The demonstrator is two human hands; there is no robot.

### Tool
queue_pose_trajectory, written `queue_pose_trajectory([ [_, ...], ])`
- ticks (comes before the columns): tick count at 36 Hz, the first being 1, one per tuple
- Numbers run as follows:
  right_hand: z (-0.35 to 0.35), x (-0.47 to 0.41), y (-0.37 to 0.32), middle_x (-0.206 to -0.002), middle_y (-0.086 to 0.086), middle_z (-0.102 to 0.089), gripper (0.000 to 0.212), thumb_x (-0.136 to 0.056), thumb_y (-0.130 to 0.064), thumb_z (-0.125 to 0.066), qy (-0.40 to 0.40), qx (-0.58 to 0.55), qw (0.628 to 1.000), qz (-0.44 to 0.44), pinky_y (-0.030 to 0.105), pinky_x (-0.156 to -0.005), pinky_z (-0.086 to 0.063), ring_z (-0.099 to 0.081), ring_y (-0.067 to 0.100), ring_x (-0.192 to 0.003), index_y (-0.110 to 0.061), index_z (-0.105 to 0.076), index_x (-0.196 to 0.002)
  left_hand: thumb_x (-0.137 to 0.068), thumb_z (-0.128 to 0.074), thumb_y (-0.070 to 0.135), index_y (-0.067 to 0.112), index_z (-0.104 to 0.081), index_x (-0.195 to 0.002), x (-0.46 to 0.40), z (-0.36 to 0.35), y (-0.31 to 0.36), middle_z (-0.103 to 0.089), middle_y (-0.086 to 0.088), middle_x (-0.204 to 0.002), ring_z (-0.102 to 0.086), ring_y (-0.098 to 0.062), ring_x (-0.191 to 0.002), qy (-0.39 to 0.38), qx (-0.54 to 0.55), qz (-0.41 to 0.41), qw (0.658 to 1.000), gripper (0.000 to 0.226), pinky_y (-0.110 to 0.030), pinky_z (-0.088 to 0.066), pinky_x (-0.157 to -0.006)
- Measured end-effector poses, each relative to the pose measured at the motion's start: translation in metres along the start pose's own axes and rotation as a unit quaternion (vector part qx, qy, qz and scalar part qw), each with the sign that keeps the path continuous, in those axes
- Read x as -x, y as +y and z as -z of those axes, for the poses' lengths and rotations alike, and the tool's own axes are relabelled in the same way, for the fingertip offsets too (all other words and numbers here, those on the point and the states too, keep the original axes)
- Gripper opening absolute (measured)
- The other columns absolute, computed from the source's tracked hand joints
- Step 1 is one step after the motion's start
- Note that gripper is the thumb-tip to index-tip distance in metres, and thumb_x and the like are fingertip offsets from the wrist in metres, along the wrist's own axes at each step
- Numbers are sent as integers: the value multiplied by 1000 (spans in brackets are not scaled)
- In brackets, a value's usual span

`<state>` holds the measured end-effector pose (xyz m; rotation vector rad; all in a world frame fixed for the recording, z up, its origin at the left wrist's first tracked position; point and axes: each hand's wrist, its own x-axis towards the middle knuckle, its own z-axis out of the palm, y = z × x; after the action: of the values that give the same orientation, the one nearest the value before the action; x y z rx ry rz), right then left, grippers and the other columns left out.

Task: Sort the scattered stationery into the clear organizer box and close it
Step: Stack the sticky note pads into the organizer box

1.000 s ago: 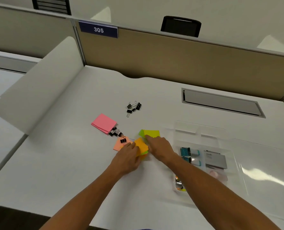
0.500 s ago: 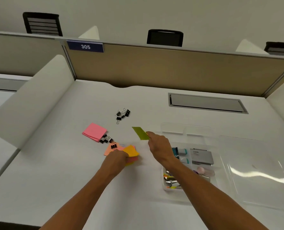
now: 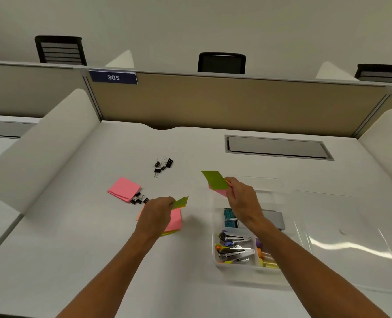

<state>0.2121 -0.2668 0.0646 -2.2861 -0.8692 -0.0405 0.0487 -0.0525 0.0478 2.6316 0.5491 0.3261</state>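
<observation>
Right hand pinches green sticky notes, long axis up-left.

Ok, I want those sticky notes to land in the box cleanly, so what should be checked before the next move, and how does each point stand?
1. Right hand grips its green and pink notes: ok.
2. Left hand pinches its green notes: ok.
3. Clear organizer box open, lid lying flat to its right: ok.
4. A free compartment for notes: cannot tell; the staplers fill the near one, and the right arm covers others.
5. All stationery gathered: not ok; the pink pad, pink stack and binder clips lie on the desk.
</observation>
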Motion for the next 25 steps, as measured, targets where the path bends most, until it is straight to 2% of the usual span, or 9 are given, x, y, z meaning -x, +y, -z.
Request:
queue_pose_trajectory([
  [7, 20, -12, 29, -110, 7, -69, 29, -101, -16, -47, -6, 63, 998, 15, 32, -79, -51, -65, 22, -88, -12, -57, -128, -87, -54, 5, 9, -70, -87, -4, 3, 23, -69, -3, -72, -62, -25, -63, 56, 21, -42, 997, 17, -41, -52, -57],
  [9, 20, -15, 39, -121, 10, -67, 35, -100, -12, -49, -35, 108, 993, 19, 35, -88, -52, -66, 26, -99, -12, -54, -135, -89, -54, 6, 8, -70, -88, -5, 5, 32, -69, -4, -73, -62, -25, -63, 65, 25, -58, 996, 17, -42, -52, -58],
  [12, 20, -19, 48, -136, 9, -59, 46, -97, -4, -50, -95, 159, 982, 26, 38, -103, -46, -59, 28, -118, -14, -48, -142, -89, -50, 13, 8, -72, -89, -6, 7, 41, -70, -4, -75, -63, -23, -64, 83, 39, -70, 993, 22, -39, -52, -58],
  [14, 20, -20, 47, -139, 8, -57, 49, -96, -2, -50, -128, 174, 976, 30, 38, -106, -42, -54, 27, -125, -16, -48, -143, -88, -50, 14, 8, -72, -90, -5, 7, 44, -71, -3, -76, -64, -23, -65, 89, 48, -70, 992, 23, -37, -53, -60],
  [20, 18, -33, 44, -125, 8, -64, 45, -95, -4, -49, -157, 223, 960, 62, 41, -93, -52, -60, 28, -113, -24, -56, -135, -89, -59, 8, 8, -72, -91, 3, 2, 46, -71, -2, -77, -64, -19, -65, 100, 51, -74, 991, 13, -31, -50, -60],
  [25, 21, -41, 37, -108, 5, -71, 42, -96, -8, -44, -146, 291, 943, 61, 36, -75, -54, -67, 28, -92, -28, -60, -129, -90, -55, 14, 10, -72, -94, 9, -1, 36, -72, 0, -80, -65, -18, -69, 93, 47, -51, 993, 18, -29, -48, -64],
])
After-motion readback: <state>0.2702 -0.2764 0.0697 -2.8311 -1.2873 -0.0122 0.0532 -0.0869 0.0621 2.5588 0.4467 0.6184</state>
